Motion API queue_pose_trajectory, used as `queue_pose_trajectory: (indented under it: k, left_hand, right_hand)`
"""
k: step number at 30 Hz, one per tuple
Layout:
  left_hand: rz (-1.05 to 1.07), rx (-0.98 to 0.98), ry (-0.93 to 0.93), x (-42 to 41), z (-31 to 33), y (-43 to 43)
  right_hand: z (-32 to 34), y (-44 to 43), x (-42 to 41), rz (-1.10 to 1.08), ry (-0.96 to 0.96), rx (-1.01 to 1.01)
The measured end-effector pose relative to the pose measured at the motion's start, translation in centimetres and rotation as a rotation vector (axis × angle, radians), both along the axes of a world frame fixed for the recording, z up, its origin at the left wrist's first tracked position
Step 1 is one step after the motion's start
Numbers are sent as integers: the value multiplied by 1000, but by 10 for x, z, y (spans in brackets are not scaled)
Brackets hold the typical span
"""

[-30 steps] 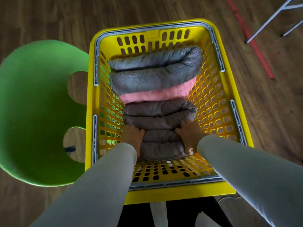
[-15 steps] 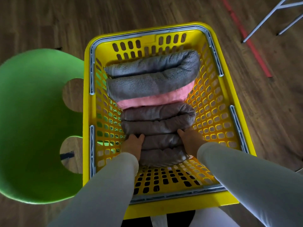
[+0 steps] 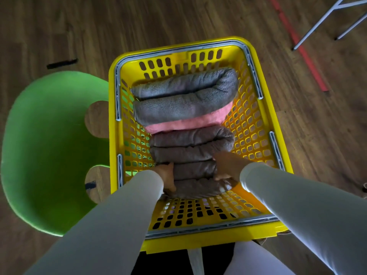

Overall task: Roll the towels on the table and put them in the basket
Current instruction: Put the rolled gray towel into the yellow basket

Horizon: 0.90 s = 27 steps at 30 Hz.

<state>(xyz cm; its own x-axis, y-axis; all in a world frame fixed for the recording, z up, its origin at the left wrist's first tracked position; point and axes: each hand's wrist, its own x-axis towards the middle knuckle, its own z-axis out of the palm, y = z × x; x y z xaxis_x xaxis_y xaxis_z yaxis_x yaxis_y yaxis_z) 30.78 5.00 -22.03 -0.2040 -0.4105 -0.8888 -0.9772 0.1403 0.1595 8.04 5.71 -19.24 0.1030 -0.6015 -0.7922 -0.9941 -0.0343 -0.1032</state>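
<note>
At the left of the frame a green chair (image 3: 49, 147) stands just beside the yellow basket (image 3: 218, 240), which fills the centre. Inside it, the left hand (image 3: 167, 176) lies against the left end of the nearest towel roll (image 3: 195, 181). The sleeve covers most of that hand, so I cannot tell how far its fingers curl. The roll's long axis runs straight across the frame, so it sits between the two hands, neither one nearer, and it touches the dark grey roll (image 3: 190, 135) above it. The right hand (image 3: 226, 167) clasps the right end, fingers over the upper side, thumb below. Both forearms reach steeply down from the lower corners. Letting go, I judge, means drawing the hands outward along that axis.
</note>
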Motion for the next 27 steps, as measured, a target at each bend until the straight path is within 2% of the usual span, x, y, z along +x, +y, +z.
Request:
queue_pose_trajectory:
  k: [2,7,10,12,15,18,22,27]
  left_hand:
    - [24,-146,106,3,14,-8]
    - [-28,-778,372,8,64,-58]
    - [-88,-997,386,11,83,-104]
    - [-79,-978,294,12,87,-135]
    - [-67,-794,125,15,83,-173]
    - [-109,-691,-22,16,74,-189]
    - [-61,-840,-25,9,68,-187]
    - [-47,-969,62,11,75,-178]
  right_hand:
    - [18,-15,8,-21,-45,-150]
    - [64,-76,17,34,-114,-606]
    - [85,-117,10,110,-67,-772]
    - [89,-145,5,156,23,-717]
    - [85,-174,-6,161,129,-578]
    - [75,-185,-8,172,198,-534]
    - [71,-188,2,181,265,-589]
    - [85,-186,-2,196,234,-613]
